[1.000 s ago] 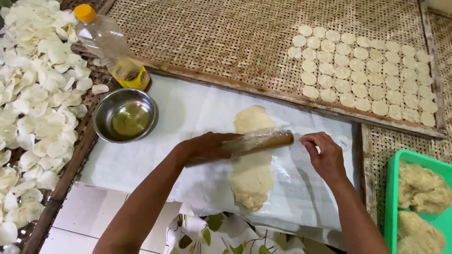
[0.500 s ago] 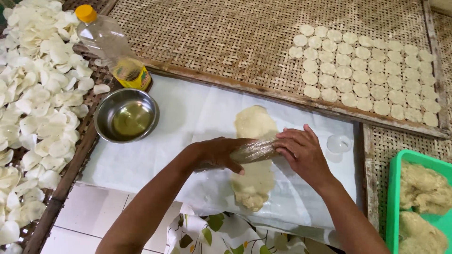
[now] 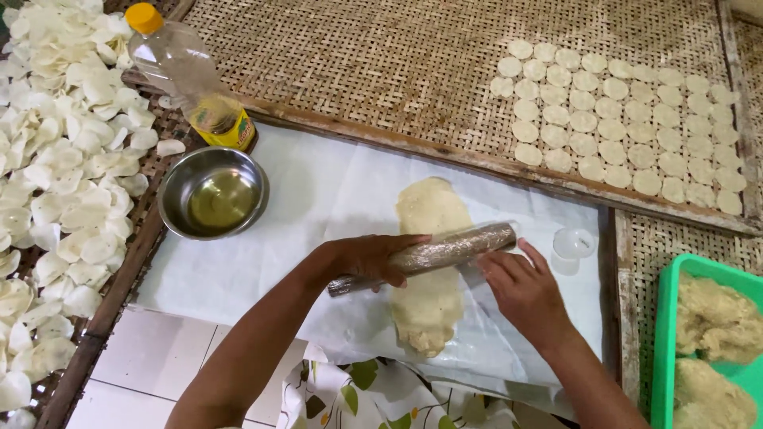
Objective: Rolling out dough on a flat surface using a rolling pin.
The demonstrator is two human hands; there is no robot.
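Dough (image 3: pixel 431 262): one long flattened strip, middle of the white sheet (image 3: pixel 318 199) on the worktop.
Rolling pin (image 3: pixel 429 256): one, foil-wrapped, across the strip.
Hands: two; left hand (image 3: pixel 367 258) and right hand (image 3: pixel 524 290) spread flat, pressing on the pin.
Bowl (image 3: pixel 213 192): one, near the sheet's far-left corner.
Bottle (image 3: pixel 187 75): one.

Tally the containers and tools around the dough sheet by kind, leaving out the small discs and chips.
Rolling pin, under left hand and right hand: 1
Metal bowl: 1
Plastic bottle: 1
Small clear cup: 1
Green tub: 1
Dough sheet: 1
Total: 6
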